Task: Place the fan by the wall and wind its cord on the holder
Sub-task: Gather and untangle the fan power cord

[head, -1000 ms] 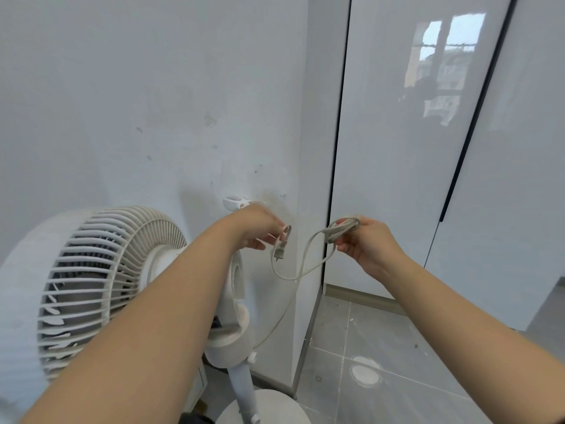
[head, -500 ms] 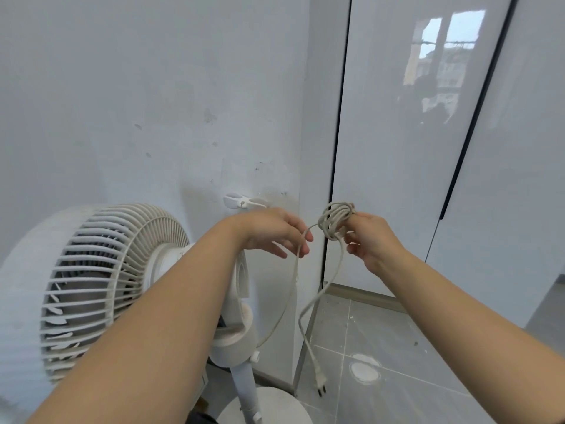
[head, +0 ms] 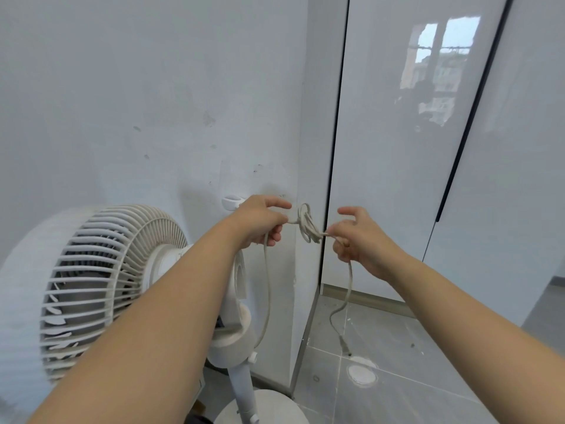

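We hold the cord (head: 307,224) bundled mid-air near the holder (head: 230,202), left hand (head: 260,221) pinching the fan-side run and right hand (head: 358,237) pinching the plug-side tail, spare fingers loose, probably to keep loops from springing open; fan (head: 101,280) sits by the wall (head: 122,102).

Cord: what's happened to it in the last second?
The left grip let the plug drop; it now hangs low. Then it took hold of the coil, which the right grip kept pinching. The fan and holder stayed put; no cord on the holder yet.
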The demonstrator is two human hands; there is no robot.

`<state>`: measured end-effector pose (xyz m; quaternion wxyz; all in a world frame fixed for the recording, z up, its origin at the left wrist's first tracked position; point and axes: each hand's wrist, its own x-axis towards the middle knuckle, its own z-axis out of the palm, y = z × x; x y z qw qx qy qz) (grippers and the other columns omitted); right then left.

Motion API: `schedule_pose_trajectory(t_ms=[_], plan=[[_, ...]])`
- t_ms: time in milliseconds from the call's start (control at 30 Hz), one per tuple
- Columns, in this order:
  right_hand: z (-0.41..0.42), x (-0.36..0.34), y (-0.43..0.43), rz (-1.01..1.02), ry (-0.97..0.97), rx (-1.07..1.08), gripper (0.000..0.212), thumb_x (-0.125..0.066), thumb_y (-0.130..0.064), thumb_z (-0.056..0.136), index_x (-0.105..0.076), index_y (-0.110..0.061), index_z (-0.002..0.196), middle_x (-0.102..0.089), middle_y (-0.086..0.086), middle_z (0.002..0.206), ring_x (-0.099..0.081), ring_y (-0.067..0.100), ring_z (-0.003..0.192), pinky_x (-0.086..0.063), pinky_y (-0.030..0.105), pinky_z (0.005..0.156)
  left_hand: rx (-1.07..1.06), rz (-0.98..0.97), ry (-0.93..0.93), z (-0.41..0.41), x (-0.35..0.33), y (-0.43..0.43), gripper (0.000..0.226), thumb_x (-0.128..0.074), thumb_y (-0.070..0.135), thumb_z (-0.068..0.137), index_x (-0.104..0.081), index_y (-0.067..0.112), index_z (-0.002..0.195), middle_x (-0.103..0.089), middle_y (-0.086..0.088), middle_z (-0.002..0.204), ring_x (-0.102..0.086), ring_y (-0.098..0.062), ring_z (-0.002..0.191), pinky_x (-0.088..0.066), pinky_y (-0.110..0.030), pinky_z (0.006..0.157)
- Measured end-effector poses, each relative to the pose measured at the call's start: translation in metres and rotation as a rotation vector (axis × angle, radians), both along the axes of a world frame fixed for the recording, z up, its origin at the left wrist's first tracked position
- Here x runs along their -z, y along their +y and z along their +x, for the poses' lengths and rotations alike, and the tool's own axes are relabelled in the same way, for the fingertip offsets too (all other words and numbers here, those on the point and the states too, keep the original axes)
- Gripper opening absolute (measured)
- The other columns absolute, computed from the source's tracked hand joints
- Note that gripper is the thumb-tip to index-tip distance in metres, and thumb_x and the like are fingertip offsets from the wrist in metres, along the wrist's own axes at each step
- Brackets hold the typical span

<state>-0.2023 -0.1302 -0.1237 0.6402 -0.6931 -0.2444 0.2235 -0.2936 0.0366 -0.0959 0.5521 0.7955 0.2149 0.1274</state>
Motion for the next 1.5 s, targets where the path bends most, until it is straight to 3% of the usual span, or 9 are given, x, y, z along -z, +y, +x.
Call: schedule_pose_trajectory(t_ms=[167,267,367,567,700,767,1000,1333,1500], plan=[[-0.009,0.008,0.006,-0.442,-0.809,0.008,0.045,-0.079,-0.028,0.070,-0.047,-0.024,0.102,-0.049,-0.007,0.101,-0.049,0.005,0.080,-0.042,0.023,0.072,0.056,-0.005,-0.017,0.001,-0.002,-0.003,0.035,-0.046,0.002,0.094,-0.057,0.018,0.122,-0.054,-0.006,0.063,-0.054,-0.012,0.041,-0.043,-0.019,0.040],[-0.010,0.010,0.008,-0.438,-0.960,0.090,0.027,-0.074,-0.029,0.077,-0.051,-0.020,0.088,-0.051,-0.007,0.090,-0.047,0.004,0.076,-0.038,0.017,0.066,0.083,-0.018,-0.018,-0.001,-0.002,-0.002,0.036,-0.046,0.002,0.093,-0.058,0.018,0.122,-0.055,-0.005,0.063,-0.054,-0.012,0.043,-0.042,-0.019,0.040],[-0.006,0.008,0.008,-0.338,-0.861,0.119,0.018,-0.070,-0.022,0.081,-0.060,-0.007,0.081,-0.056,-0.003,0.077,-0.046,0.003,0.064,-0.034,0.012,0.059,0.075,0.012,-0.023,-0.001,-0.003,-0.001,0.039,-0.050,0.004,0.090,-0.058,0.021,0.125,-0.058,-0.003,0.077,-0.055,-0.013,0.052,-0.044,-0.022,0.043],[-0.008,-0.002,0.002,-0.155,-0.558,-0.084,0.005,-0.066,-0.006,0.085,-0.068,-0.004,0.081,-0.065,0.010,0.083,-0.063,0.020,0.067,-0.056,0.029,0.066,0.301,0.098,0.027,-0.001,-0.002,-0.003,0.034,-0.063,0.014,0.087,-0.061,0.027,0.119,-0.066,0.004,0.095,-0.060,-0.012,0.083,-0.050,-0.026,0.063],[-0.005,-0.005,-0.002,-0.125,-0.431,-0.124,0.011,-0.060,-0.001,0.088,-0.070,0.002,0.092,-0.070,0.017,0.087,-0.067,0.025,0.075,-0.058,0.031,0.076,0.290,0.168,-0.024,-0.001,-0.001,-0.004,0.004,-0.070,0.017,0.083,-0.069,0.021,0.083,-0.066,0.006,0.075,-0.058,-0.008,0.074,-0.046,-0.024,0.063],[-0.007,-0.006,-0.002,-0.070,-0.339,-0.172,0.015,-0.055,0.005,0.089,-0.067,0.003,0.098,-0.069,0.013,0.084,-0.066,0.020,0.073,-0.058,0.026,0.072,0.274,0.188,-0.045,0.001,0.000,-0.005,0.012,-0.069,0.014,0.083,-0.066,0.019,0.073,-0.066,0.005,0.071,-0.059,-0.008,0.069,-0.048,-0.024,0.063],[-0.007,-0.003,-0.003,0.067,-0.041,-0.231,0.028,-0.045,0.015,0.089,-0.064,-0.003,0.097,-0.071,0.009,0.079,-0.070,0.017,0.072,-0.059,0.026,0.070,0.332,0.054,-0.060,0.001,-0.002,-0.010,0.019,-0.064,-0.001,0.084,-0.063,0.016,0.091,-0.067,0.002,0.074,-0.065,-0.011,0.066,-0.055,-0.024,0.057],[-0.004,0.001,0.002,-0.030,-0.201,0.028,0.014,-0.072,0.005,0.075,-0.063,0.014,0.082,-0.065,0.018,0.063,-0.063,0.020,0.051,-0.055,0.027,0.055,0.219,0.192,-0.089,0.001,-0.002,-0.005,0.006,-0.074,0.021,0.078,-0.070,0.022,0.081,-0.066,0.005,0.080,-0.059,-0.005,0.082,-0.047,-0.028,0.086],[-0.009,-0.004,0.009,-0.046,-0.225,0.004,0.010,-0.073,0.004,0.074,-0.064,0.008,0.072,-0.063,0.018,0.060,-0.063,0.022,0.052,-0.055,0.026,0.054,0.202,0.232,-0.108,0.003,-0.002,-0.010,0.014,-0.082,0.024,0.068,-0.075,0.025,0.079,-0.069,-0.014,0.100,-0.063,-0.017,0.095,-0.047,-0.037,0.096]])
